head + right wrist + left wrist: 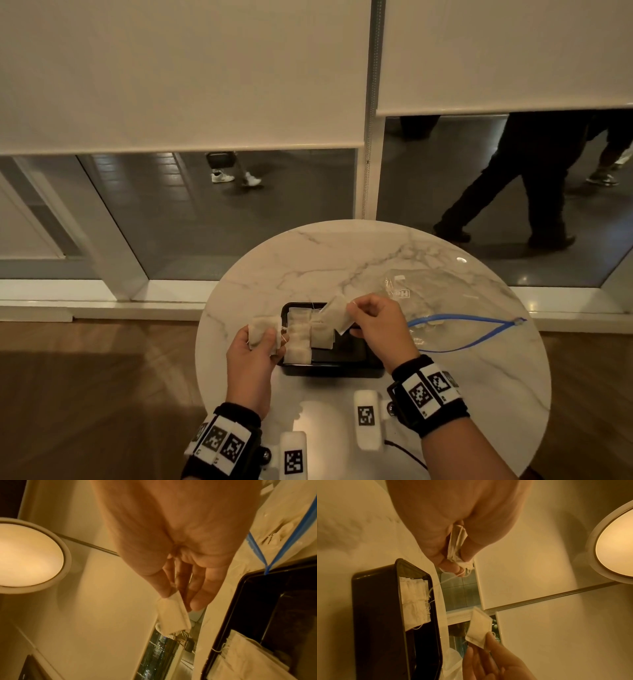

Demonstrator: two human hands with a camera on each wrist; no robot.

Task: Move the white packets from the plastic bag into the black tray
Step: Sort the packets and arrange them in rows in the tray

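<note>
- Right hand (376, 329) pinches one white packet (337, 313) above the black tray (356, 353).
- Left hand (255, 353) grips a small bunch of packets (263, 334) at the tray's 9 o'clock edge.
- Best laid flat beside the rows (301, 337) already filling the tray's left, threads clear.
- Plastic bag (442, 301) lies at 2 o'clock.

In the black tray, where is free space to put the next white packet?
The black tray is bare in its right half, under the right hand. Its left half is crowded with white packets. The left hand holds more packets beside it.
</note>
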